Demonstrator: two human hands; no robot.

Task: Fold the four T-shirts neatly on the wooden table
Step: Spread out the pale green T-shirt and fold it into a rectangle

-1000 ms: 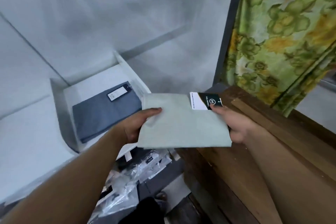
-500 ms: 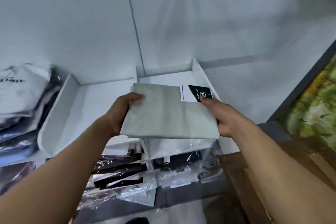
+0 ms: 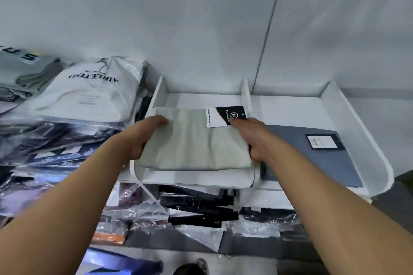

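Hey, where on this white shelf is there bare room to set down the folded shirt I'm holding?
The left compartment, between its side wall and the divider, shows bare white behind the pale shirt. The right compartment is bare only behind the blue shirt. Bagged clothes crowd the left and below.

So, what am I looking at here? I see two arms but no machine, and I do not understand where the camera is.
There is no machine: a person works with bare hands, and the camera sits on the person's head, looking down, so the arms enter from below. The left hand and right hand grip a folded pale T-shirt by its sides, the right thumb on its tag. It is over the left compartment of a white shelf; a folded blue-grey shirt lies in the right one. Bagged clothes are stacked to the left.
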